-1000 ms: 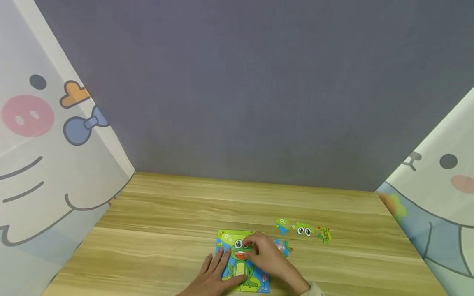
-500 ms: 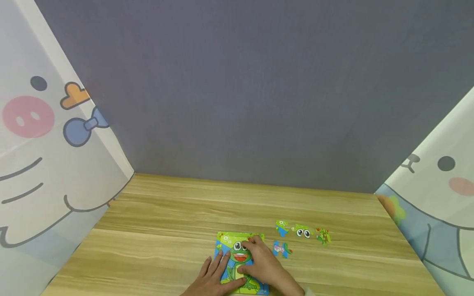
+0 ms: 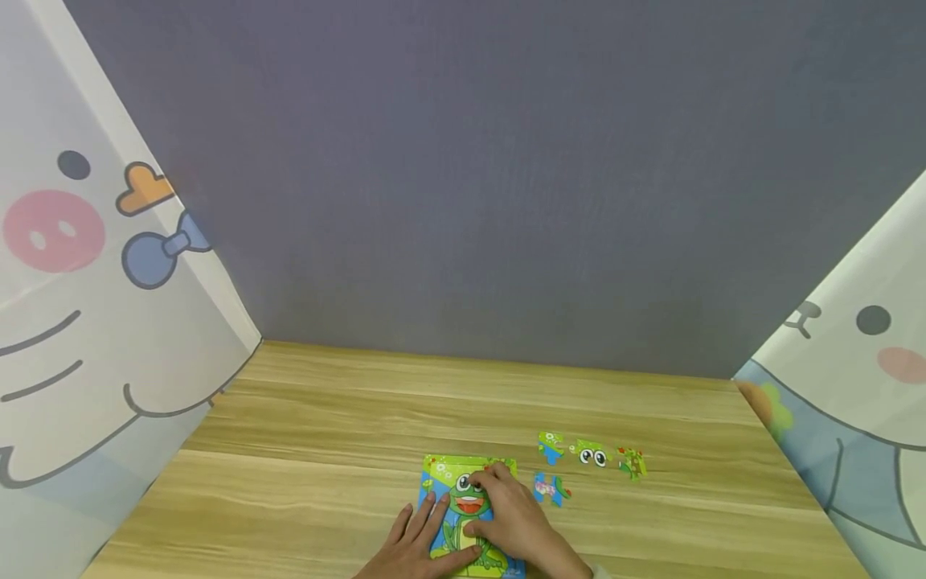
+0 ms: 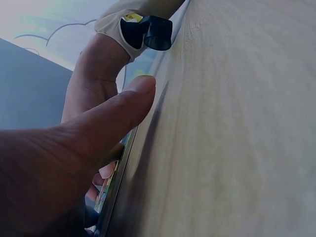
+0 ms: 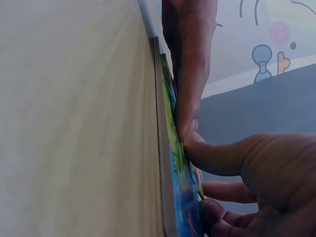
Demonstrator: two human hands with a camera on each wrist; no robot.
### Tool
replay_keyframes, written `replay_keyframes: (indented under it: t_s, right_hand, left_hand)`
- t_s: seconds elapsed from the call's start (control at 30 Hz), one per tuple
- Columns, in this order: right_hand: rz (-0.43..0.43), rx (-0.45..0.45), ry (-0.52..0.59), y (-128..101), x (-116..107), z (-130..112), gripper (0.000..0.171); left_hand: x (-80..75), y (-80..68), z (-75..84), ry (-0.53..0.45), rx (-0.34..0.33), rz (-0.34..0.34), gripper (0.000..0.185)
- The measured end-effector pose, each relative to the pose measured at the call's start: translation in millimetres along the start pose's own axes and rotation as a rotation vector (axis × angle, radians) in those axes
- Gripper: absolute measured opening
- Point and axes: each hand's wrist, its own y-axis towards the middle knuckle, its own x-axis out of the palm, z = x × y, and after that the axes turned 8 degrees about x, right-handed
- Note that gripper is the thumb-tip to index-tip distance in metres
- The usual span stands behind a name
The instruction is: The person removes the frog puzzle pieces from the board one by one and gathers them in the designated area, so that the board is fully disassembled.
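Both hands are bare, without rings or gloves. The right hand (image 3: 515,519) ends in a pale cream sleeve cuff (image 4: 116,27) at the wrist, just behind its fingers, with a black strap (image 4: 150,32) beside it. The left hand (image 3: 415,543) shows no sleeve.

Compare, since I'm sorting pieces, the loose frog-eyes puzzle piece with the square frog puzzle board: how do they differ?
The small green frog-eyes puzzle piece lies alone and untouched on the wooden table; the square frog puzzle board is far bigger, and both the left hand and right hand rest on it. Both lie flat and share green frog artwork.
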Motion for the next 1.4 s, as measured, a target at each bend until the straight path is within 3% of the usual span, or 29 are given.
replay_keyframes:
  t_s: [0.4,0.77,1.1,1.4]
  right_hand:
    - [-0.002,-0.008,0.011,-3.2,-4.4,-4.5,0.06]
    - [-0.015,-0.144,0.322,2.7,-13.6,3.8,0.022]
    - [-0.11,-0.074,0.512,7.1,-16.4,9.2,0.02]
    - [-0.105,-0.109,0.572,9.4,-29.5,16.9,0.026]
  left_hand:
    - [0.3,-0.2,-0.2,-0.016,-0.008,-0.001,0.06]
    - [4.5,-0.3,0.5,0.056,-0.006,0.069,0.061]
    - [3.3,-0.9,-0.5,0.037,-0.001,0.047,0.061]
    - [2.3,-0.7,-0.9,0.021,-0.01,0.033,0.06]
